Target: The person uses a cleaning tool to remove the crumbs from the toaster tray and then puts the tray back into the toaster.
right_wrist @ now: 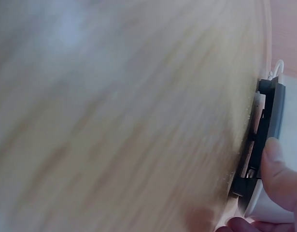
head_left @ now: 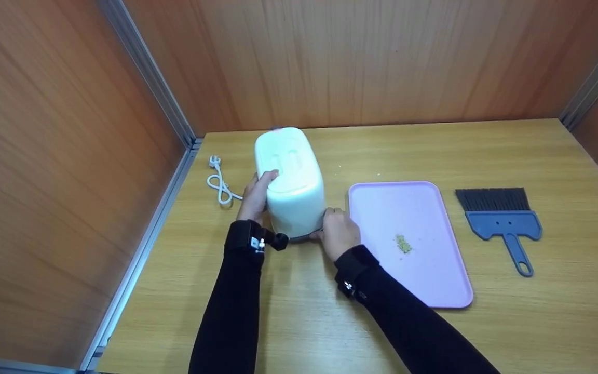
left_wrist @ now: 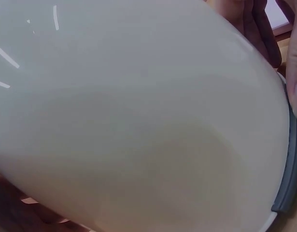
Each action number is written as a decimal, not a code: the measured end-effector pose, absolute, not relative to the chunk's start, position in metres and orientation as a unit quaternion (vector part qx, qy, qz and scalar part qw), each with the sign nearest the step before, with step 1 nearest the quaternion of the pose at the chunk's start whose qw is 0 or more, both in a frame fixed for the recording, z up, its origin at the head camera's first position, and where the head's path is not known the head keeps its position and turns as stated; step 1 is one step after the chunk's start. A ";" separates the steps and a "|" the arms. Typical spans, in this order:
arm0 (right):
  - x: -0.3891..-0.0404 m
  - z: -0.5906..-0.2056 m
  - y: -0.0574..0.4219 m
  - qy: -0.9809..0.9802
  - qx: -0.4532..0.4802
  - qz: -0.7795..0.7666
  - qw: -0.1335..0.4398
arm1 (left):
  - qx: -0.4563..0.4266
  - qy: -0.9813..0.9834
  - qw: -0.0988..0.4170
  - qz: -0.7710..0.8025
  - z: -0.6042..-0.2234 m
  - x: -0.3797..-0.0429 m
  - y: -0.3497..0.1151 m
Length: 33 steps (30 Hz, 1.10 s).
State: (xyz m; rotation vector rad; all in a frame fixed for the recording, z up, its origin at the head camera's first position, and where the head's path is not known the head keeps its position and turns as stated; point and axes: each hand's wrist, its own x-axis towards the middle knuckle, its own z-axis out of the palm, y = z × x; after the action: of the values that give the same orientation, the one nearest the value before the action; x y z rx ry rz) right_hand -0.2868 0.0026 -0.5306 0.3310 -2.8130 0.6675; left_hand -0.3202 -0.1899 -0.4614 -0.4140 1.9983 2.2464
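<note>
A white, rounded toaster (head_left: 295,176) with a dark grey base strip (left_wrist: 289,169) stands left of the tray, its near end facing me. My left hand (head_left: 255,199) grips its left side, thumb over the upper edge. At the near right lower corner, my right hand (head_left: 339,234) pinches the base strip. In the right wrist view, the thumb (right_wrist: 274,162) lies on that dark strip, with fingers curled beneath the white body. The strip's slotted underside shows there, close over the wooden table (right_wrist: 114,121). Most of the left fingers are hidden behind the toaster.
A pink tray (head_left: 408,202) lies right of the toaster, bearing a small heap of crumbs (head_left: 403,244). Farther right is a blue brush (head_left: 504,223) with dark bristles. A white cord with a plug (head_left: 215,162) lies at left. Wooden panels (head_left: 361,62) enclose the table's back and sides.
</note>
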 end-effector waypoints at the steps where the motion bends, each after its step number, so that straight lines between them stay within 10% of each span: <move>1: -0.287 -0.531 0.003 -0.961 0.114 0.225 0.117 | -0.135 0.659 0.050 0.738 -0.462 -0.320 -0.190; 33: -0.288 -0.532 -0.002 -0.963 0.106 0.211 0.131 | -0.137 0.660 0.035 0.738 -0.463 -0.322 -0.189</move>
State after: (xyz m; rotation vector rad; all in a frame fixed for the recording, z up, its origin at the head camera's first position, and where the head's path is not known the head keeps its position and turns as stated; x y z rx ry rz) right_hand -0.2880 -0.0016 -0.5321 0.3090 -2.7951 0.6133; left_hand -0.3220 -0.1890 -0.4629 -0.4199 2.0271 2.2685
